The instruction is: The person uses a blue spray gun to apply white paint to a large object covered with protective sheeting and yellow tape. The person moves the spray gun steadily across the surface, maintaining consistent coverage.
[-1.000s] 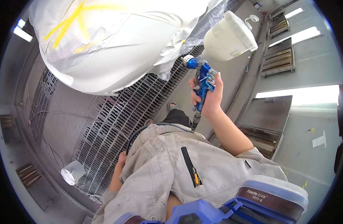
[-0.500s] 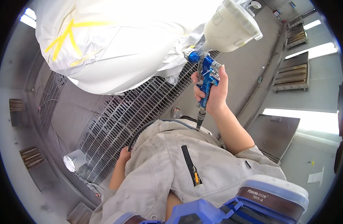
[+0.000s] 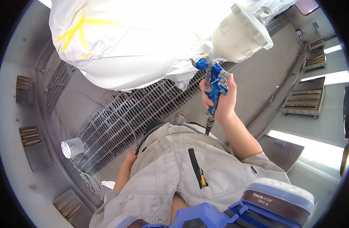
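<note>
My right hand (image 3: 223, 95) grips a blue spray gun (image 3: 214, 79), with a translucent plastic cup (image 3: 237, 34) of pale contents on top. The gun's nozzle points leftward toward a large curved piece (image 3: 125, 57) wrapped in white sheeting, marked with yellow strokes; whether they touch I cannot tell. A dark hose (image 3: 149, 133) runs from the gun's handle around my waist to my left hand (image 3: 132, 155), whose fingers are closed round it at my hip, partly hidden by my clothing. A blue respirator (image 3: 197, 216) shows at the lower edge.
Below is a metal floor grating (image 3: 106, 125) with loose lines across it and a white bucket (image 3: 72, 148). Grey booth walls (image 3: 322, 140) carry light strips, metal panels (image 3: 280, 152) and slatted racks (image 3: 301, 100). My sandalled foot (image 3: 180, 117) stands beyond the grating.
My right hand and the gun have shifted a little to the right in view. The view has turned, so the wrapped piece and right wall fittings sit differently. My left hand stays on the hose.
</note>
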A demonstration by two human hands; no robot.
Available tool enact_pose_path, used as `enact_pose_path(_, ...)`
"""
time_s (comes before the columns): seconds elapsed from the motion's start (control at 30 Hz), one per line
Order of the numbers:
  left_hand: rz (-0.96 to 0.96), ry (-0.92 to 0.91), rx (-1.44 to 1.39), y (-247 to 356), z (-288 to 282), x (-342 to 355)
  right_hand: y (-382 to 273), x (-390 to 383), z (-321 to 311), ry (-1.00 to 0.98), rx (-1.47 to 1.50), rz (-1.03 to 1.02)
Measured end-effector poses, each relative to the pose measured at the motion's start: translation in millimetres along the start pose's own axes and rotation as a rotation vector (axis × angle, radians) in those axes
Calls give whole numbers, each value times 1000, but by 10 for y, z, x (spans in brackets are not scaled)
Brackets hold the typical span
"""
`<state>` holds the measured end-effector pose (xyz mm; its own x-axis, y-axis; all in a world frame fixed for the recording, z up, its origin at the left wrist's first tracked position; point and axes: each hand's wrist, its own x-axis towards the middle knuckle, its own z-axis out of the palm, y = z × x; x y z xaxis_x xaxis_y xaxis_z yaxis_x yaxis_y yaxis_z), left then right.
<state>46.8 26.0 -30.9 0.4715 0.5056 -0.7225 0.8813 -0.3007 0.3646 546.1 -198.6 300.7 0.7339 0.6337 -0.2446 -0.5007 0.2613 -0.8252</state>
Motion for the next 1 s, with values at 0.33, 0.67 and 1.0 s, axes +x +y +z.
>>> enact_pose_path(0.33, -38, 29, -185, 319, -100, -247, -21, 13, -61, -59, -62, 8)
enact_pose_path(0.67, -98, -25, -149, 341, 122, -498, -34, 105, -87, -26, -23, 74)
enact_pose_path(1.0, -88, -37, -149, 529, 25, -332, -78, 83, -128, 14, -50, 45)
